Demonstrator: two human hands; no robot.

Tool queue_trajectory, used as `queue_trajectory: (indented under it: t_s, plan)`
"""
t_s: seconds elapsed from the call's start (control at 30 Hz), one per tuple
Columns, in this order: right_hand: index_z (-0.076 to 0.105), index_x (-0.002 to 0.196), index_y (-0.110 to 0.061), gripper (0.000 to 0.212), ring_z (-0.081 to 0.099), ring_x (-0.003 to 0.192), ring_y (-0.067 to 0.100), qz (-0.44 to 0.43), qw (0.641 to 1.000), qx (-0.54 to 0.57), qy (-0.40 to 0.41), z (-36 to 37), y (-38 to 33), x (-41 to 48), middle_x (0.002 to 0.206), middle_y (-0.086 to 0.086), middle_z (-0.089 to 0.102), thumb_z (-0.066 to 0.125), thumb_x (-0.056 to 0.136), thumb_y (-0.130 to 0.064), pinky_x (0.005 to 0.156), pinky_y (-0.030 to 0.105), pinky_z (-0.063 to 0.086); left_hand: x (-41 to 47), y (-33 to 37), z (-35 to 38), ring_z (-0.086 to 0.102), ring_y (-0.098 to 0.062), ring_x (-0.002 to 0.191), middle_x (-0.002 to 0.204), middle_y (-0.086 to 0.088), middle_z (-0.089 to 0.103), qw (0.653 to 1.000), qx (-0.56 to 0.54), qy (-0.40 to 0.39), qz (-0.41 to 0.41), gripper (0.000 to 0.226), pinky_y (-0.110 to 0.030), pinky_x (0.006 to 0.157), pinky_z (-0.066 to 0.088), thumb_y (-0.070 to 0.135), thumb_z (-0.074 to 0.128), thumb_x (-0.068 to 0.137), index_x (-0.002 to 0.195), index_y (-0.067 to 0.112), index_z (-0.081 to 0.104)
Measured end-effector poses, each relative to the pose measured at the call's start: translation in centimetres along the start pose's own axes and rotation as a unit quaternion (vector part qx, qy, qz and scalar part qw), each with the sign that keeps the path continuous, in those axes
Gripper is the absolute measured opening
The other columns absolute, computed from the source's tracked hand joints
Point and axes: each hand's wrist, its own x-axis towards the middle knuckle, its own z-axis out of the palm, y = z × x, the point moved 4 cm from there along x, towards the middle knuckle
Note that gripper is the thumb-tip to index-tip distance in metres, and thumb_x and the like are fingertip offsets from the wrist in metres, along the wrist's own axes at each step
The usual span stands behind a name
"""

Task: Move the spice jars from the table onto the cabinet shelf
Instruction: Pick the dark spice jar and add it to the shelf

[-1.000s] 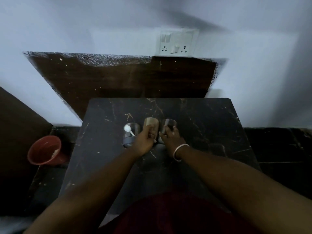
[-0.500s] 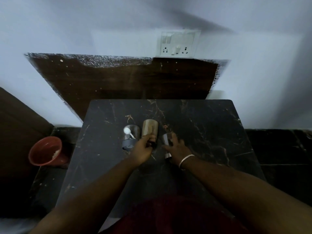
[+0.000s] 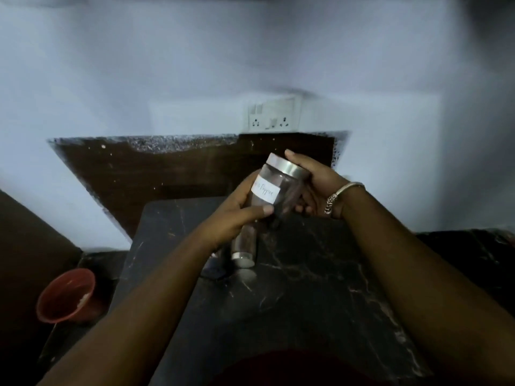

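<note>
Together, both hands hold one spice jar (image 3: 278, 188) in the air above the far part of the counter (image 3: 306, 288). The right hand (image 3: 317, 185) has its grip around the jar's upper end, thumb over the metal lid (image 3: 287, 166) and fingers curled behind the glass. The left hand (image 3: 237, 210) clasps the lower body, thumb lying across the front just below the white label (image 3: 265, 192). Both forearms reach forward from the lower corners, and a silver bangle (image 3: 338, 195) sits on the right wrist.

Below the left hand a second jar (image 3: 245, 246) shows, its pale end toward the camera; whether it lies on the counter I cannot tell. The dark marbled counter has open room to the right and front. Its far edge meets a dark wall panel (image 3: 167, 176), with a socket plate (image 3: 274, 114) above. A red bucket (image 3: 67, 296) stands on the floor, left of the counter.

The held jar is clear, tilted with its lid up and away, holding dark contents; the handwritten label is only partly legible.
</note>
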Motion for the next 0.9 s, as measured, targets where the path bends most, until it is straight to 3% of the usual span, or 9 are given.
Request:
queue_trajectory:
  t_s: [0.07, 0.13, 0.2, 0.27, 0.37, 0.47, 0.6, 0.73, 0.9]
  plan:
    - [0.073, 0.058, -0.016, 0.088, 0.052, 0.033, 0.017, -0.066, 0.998, -0.014, 0.017, 0.8, -2.3, -1.6, 0.046, 0.007, 0.062, 0.038, 0.074, -0.095, 0.038, 0.018, 0.032, 0.8, 2.3, 0.6, 0.057, -0.028, 0.133, 0.144, -0.011, 0.06, 0.997, -0.007, 0.069, 0.032, 0.069, -0.039, 0.102, 0.052, 0.03, 0.069, 0.085, 0.151, 0.023, 0.047]
    - [0.079, 0.071, -0.02, 0.096, 0.054, 0.036, 0.016, -0.142, 0.988, -0.01, 0.057, 1.6, -4.2, -3.2, 0.049, 0.003, 0.065, 0.024, 0.072, -0.099, 0.043, 0.021, 0.036, 1.2, 4.0, 1.2, 0.062, -0.031, 0.126, 0.137, -0.016, 0.064, 0.99, -0.031, 0.121, 0.059, 0.07, -0.041, 0.097, 0.051, 0.031, 0.068, 0.082, 0.147, 0.011, 0.05]
    - [0.078, 0.106, -0.03, 0.092, 0.074, 0.064, 0.017, -0.231, 0.965, 0.002, 0.126, 2.5, -5.6, -4.7, 0.08, 0.0, 0.079, 0.03, 0.069, -0.1, 0.056, 0.03, 0.053, 1.2, 5.4, 1.8, 0.064, -0.024, 0.124, 0.135, -0.007, 0.067, 0.981, -0.035, 0.168, 0.089, 0.071, -0.034, 0.094, 0.053, 0.034, 0.07, 0.082, 0.147, 0.013, 0.05]
    - [0.072, 0.119, -0.033, 0.071, 0.076, 0.101, 0.018, -0.342, 0.926, 0.016, 0.158, 3.8, -6.4, -5.8, 0.112, 0.0, 0.078, 0.043, 0.082, -0.085, 0.082, 0.04, 0.062, 0.9, 6.7, 2.7, 0.062, -0.014, 0.13, 0.141, 0.004, 0.064, 0.97, -0.02, 0.21, 0.122, 0.073, -0.032, 0.099, 0.056, 0.038, 0.074, 0.083, 0.15, 0.03, 0.047]
    - [0.053, 0.139, -0.02, 0.055, 0.071, 0.111, 0.014, -0.435, 0.881, 0.015, 0.187, 5.5, -7.1, -7.1, 0.121, -0.005, 0.072, 0.048, 0.097, -0.055, 0.086, 0.03, 0.058, 0.6, 8.5, 4.1, 0.051, -0.006, 0.14, 0.155, 0.01, 0.05, 0.958, 0.021, 0.227, 0.172, 0.086, -0.026, 0.11, 0.049, 0.036, 0.075, 0.084, 0.159, 0.036, 0.031]
    - [0.04, 0.15, -0.027, 0.05, 0.069, 0.112, 0.006, -0.457, 0.867, 0.041, 0.194, 5.5, -7.8, -7.7, 0.123, -0.02, 0.069, 0.045, 0.102, -0.04, 0.086, 0.023, 0.056, 0.3, 10.4, 4.6, 0.053, -0.012, 0.139, 0.155, 0.005, 0.05, 0.957, 0.008, 0.208, 0.201, 0.086, -0.031, 0.107, 0.052, 0.032, 0.071, 0.084, 0.158, 0.035, 0.029]
    - [0.044, 0.145, -0.039, 0.047, 0.067, 0.11, 0.011, -0.463, 0.868, 0.052, 0.17, 5.3, -8.6, -7.9, 0.12, -0.02, 0.069, 0.047, 0.098, -0.04, 0.09, 0.028, 0.056, 0.5, 12.7, 3.6, 0.072, -0.021, 0.107, 0.12, -0.004, 0.07, 0.95, -0.062, 0.223, 0.208, 0.057, -0.035, 0.085, 0.06, 0.038, 0.06, 0.091, 0.145, 0.031, 0.043]
    - [0.048, 0.146, -0.037, 0.051, 0.062, 0.119, 0.026, -0.465, 0.869, 0.065, 0.157, 5.7, -9.1, -8.2, 0.131, 0.001, 0.063, 0.05, 0.096, -0.043, 0.101, 0.045, 0.051, 1.2, 13.4, 3.9, 0.061, -0.024, 0.132, 0.152, -0.008, 0.054, 0.948, -0.089, 0.226, 0.204, 0.05, -0.042, 0.107, 0.053, 0.035, 0.036, 0.102, 0.152, 0.029, 0.038]
    - [0.051, 0.144, -0.039, 0.048, 0.053, 0.134, 0.04, -0.469, 0.869, 0.058, 0.148, 5.7, -9.2, -8.2, 0.145, 0.015, 0.055, 0.052, 0.096, -0.044, 0.11, 0.055, 0.043, 1.3, 13.2, 3.9, 0.059, -0.02, 0.135, 0.149, 0.001, 0.057, 0.949, -0.083, 0.225, 0.203, 0.043, -0.041, 0.108, 0.051, 0.036, 0.032, 0.103, 0.144, 0.038, 0.043]
